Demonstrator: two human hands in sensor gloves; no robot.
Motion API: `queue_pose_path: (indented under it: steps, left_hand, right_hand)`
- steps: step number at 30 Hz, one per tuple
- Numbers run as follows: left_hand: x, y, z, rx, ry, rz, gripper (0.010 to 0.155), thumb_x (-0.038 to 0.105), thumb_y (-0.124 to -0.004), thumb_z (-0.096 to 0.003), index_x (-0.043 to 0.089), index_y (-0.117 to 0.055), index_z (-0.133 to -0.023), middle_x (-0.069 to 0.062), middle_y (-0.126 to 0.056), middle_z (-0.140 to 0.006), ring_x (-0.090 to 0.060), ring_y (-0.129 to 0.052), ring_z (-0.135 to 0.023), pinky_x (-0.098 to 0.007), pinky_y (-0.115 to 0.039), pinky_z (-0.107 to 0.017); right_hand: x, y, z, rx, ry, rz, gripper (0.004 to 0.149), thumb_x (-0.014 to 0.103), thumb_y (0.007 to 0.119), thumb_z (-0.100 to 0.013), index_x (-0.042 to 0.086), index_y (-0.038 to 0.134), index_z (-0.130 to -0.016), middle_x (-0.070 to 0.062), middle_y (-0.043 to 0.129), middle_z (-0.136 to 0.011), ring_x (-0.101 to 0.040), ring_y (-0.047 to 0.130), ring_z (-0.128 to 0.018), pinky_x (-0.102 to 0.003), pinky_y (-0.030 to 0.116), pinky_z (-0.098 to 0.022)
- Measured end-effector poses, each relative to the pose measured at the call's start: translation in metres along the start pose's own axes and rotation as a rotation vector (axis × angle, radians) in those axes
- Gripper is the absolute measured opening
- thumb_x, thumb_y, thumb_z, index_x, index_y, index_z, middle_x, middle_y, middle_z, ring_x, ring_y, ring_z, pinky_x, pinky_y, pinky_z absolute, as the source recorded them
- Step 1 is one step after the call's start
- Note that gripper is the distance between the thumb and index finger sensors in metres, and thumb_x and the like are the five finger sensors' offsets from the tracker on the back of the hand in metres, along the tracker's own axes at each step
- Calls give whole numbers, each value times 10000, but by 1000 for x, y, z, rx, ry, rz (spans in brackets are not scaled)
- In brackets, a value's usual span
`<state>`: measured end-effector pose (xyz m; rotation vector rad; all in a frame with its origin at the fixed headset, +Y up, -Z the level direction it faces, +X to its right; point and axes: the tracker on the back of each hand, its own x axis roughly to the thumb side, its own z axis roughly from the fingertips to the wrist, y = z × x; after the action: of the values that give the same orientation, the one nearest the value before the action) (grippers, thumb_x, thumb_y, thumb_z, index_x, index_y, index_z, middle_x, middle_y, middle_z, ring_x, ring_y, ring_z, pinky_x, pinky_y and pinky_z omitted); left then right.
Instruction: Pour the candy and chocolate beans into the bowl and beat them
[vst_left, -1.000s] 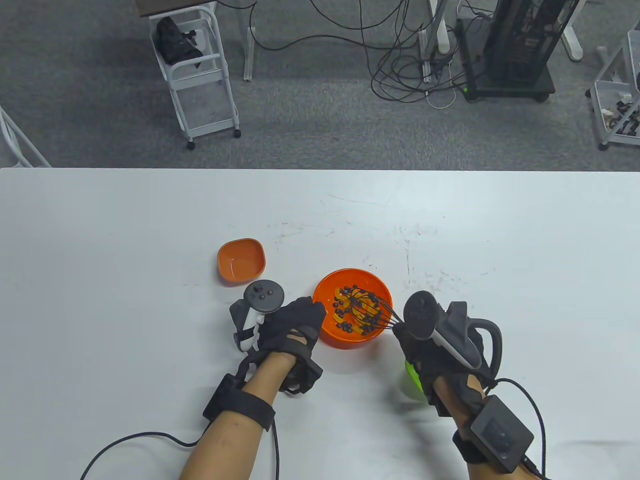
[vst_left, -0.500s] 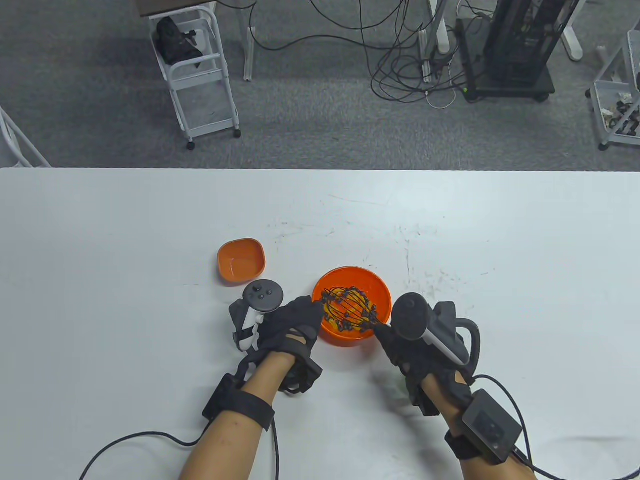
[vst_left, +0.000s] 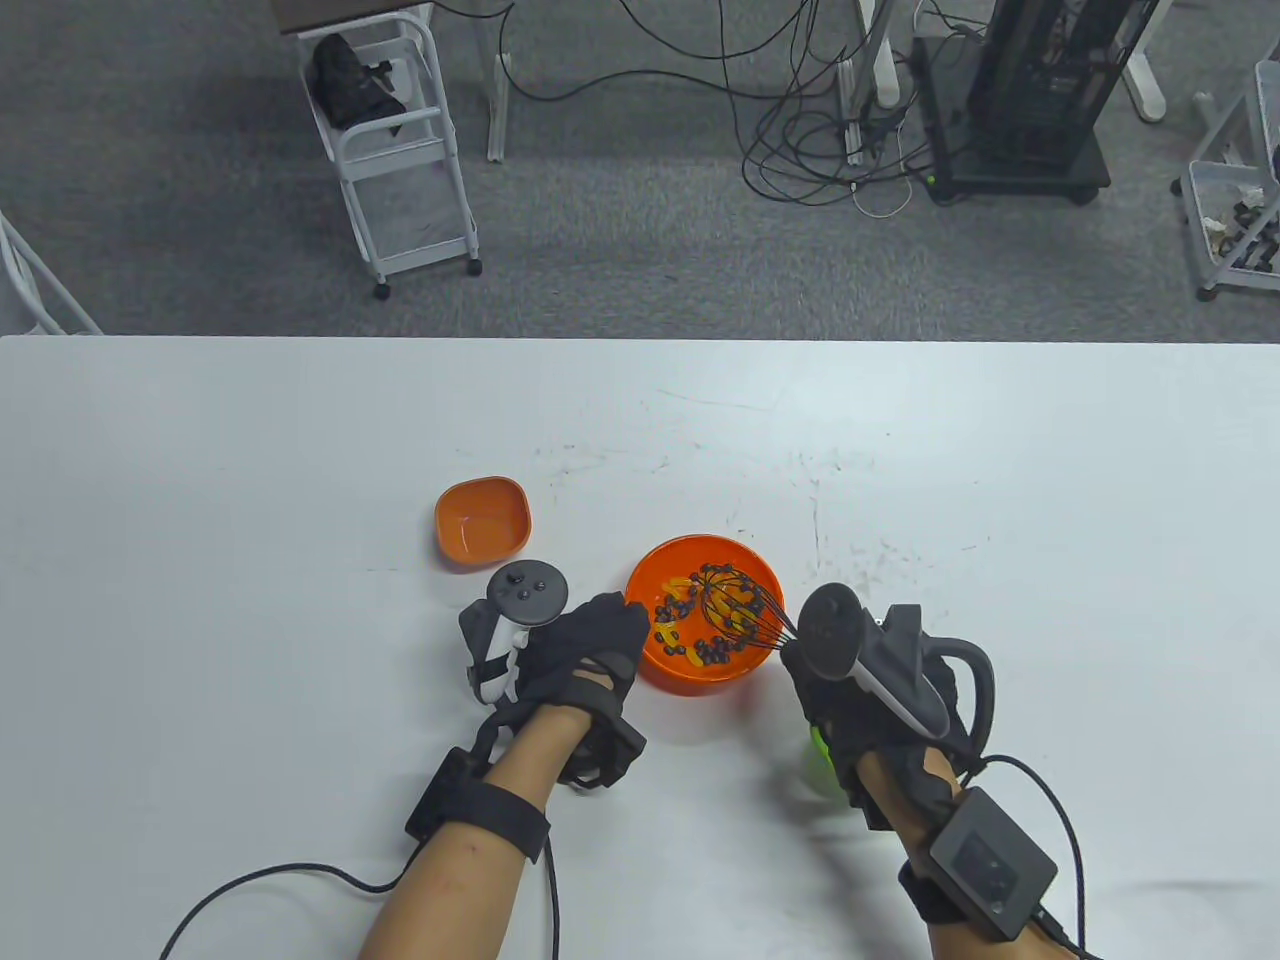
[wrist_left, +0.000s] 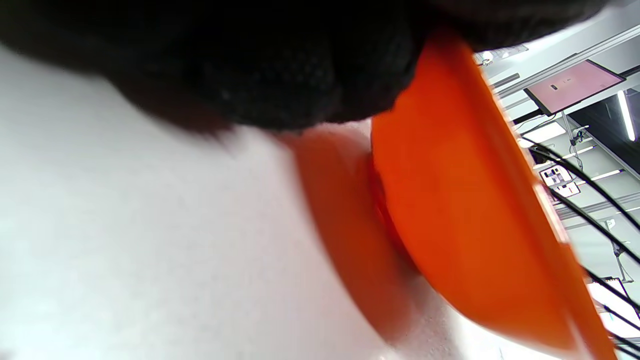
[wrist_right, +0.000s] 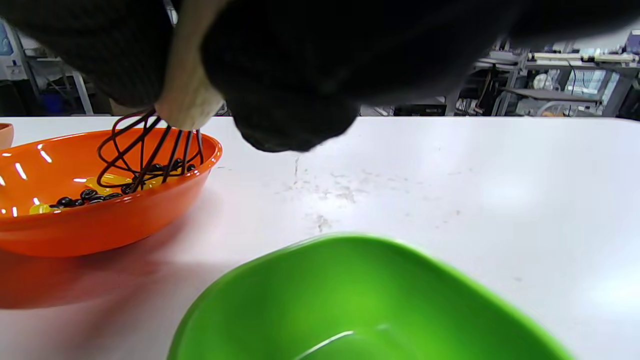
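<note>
The round orange bowl (vst_left: 700, 683) (wrist_right: 100, 227) holds dark chocolate beans (vst_left: 690, 610) (wrist_right: 75, 200) and yellow candy (wrist_right: 107, 181). My left hand (vst_left: 600, 635) (wrist_left: 250, 65) grips the bowl's left rim, the glove lying over its edge. My right hand (vst_left: 822, 692) grips the handle of a black wire whisk (vst_left: 738, 608) (wrist_right: 145, 155). The whisk's wires sit among the beans in the right half of the bowl. The tracker hides the fingers of the right hand in the table view.
A green bowl (vst_left: 822, 755) (wrist_right: 360, 300) with nothing in it stands under my right wrist. A small orange square dish (vst_left: 483, 518) lies left and behind the round bowl. The table's far edge (vst_left: 640, 340) runs across the view.
The whisk swept to the left side of the bowl and has come back to the right, stirring the beans. My right hand followed it. The left hand stayed still.
</note>
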<state>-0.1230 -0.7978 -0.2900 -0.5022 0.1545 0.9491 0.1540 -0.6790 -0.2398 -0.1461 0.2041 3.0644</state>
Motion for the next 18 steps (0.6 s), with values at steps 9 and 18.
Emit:
queue_pose_path:
  steps: [9, 18]
  left_hand:
    - [0, 1, 0, 2, 4, 2, 465, 628, -678, -482, 241, -817, -697, 74, -980, -509, -162, -986, -304, -348, -879, -188]
    - [1, 0, 1, 15, 10, -4, 465, 641, -681, -483, 250, -820, -693, 81, -981, -507, -159, -986, -305, -344, -878, -189]
  right_hand:
    - [9, 17, -7, 39, -99, -118, 608, 605, 738, -472, 93, 931, -736, -21, 1017, -344, -204, 951, -18, -382, 877, -11]
    - [-4, -6, 7, 104, -139, -77, 587, 614, 821, -454, 118, 968, -732, -38, 1028, -341, -237, 948, -30, -406, 866, -31]
